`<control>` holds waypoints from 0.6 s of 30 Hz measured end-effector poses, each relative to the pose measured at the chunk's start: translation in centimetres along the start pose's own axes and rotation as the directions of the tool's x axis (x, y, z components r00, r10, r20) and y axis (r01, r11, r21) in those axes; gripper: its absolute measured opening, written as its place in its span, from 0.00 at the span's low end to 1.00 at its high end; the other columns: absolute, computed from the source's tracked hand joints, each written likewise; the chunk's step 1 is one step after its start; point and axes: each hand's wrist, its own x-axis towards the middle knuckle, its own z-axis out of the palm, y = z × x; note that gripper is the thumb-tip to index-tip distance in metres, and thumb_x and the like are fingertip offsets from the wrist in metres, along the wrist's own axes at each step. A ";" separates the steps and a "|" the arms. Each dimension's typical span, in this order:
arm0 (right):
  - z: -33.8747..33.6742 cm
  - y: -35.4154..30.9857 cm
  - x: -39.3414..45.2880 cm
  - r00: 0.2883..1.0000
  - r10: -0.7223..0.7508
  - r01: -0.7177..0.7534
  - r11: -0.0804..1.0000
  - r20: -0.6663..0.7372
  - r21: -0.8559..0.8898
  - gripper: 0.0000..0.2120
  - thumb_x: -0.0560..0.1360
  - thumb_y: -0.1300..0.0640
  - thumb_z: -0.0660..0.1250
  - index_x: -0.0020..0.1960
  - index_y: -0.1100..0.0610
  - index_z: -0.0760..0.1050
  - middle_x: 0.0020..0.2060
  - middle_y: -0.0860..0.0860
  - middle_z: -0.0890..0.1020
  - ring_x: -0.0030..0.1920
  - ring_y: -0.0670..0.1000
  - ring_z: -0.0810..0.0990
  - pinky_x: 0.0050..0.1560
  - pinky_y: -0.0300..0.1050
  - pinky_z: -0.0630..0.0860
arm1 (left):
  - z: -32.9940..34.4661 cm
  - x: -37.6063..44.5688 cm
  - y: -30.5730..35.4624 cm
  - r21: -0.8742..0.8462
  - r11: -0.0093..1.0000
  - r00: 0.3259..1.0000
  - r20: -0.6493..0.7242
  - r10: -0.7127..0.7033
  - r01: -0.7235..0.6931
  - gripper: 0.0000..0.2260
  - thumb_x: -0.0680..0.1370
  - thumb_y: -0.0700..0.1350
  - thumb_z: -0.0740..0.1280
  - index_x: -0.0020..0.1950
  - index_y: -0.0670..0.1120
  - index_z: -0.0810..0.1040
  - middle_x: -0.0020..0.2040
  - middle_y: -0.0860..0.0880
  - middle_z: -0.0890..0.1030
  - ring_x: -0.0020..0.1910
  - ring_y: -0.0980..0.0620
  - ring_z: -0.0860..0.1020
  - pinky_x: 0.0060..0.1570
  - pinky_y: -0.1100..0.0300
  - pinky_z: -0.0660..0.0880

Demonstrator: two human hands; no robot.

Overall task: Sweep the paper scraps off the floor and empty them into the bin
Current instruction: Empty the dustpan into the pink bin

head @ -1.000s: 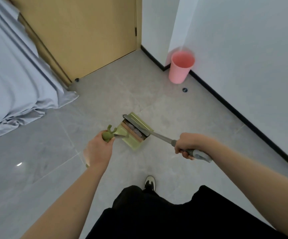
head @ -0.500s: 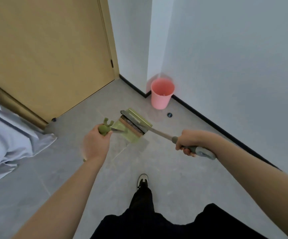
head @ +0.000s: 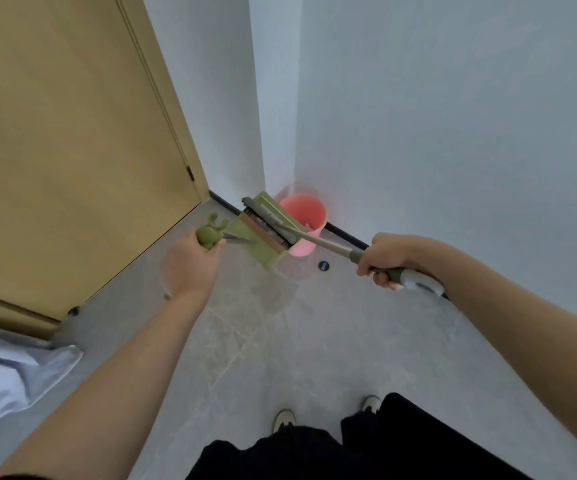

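Green pan (head: 263, 245): the left hand (head: 190, 268) grips its handle and holds it up, just before the bin (head: 309, 216).
Brush (head: 268, 225): lies across the pan; right hand (head: 389, 259) fingers clamped on its handle.
Scraps: not clearly seen, probably under the brush.
Progress: sweeping looks done; emptying is left.

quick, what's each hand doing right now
Left hand: grips the dustpan handle.
Right hand: grips the brush handle.
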 end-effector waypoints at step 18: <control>-24.6 6.3 7.8 0.991 -0.086 0.068 0.983 0.101 0.168 0.06 0.79 0.65 0.61 0.43 0.62 0.68 0.20 0.51 0.69 0.18 0.46 0.66 0.19 0.34 0.65 | 12.7 1.5 19.7 0.264 0.961 0.994 -0.050 0.102 -0.085 0.16 0.77 0.53 0.70 0.63 0.49 0.80 0.42 0.38 0.82 0.42 0.34 0.80 0.37 0.52 0.69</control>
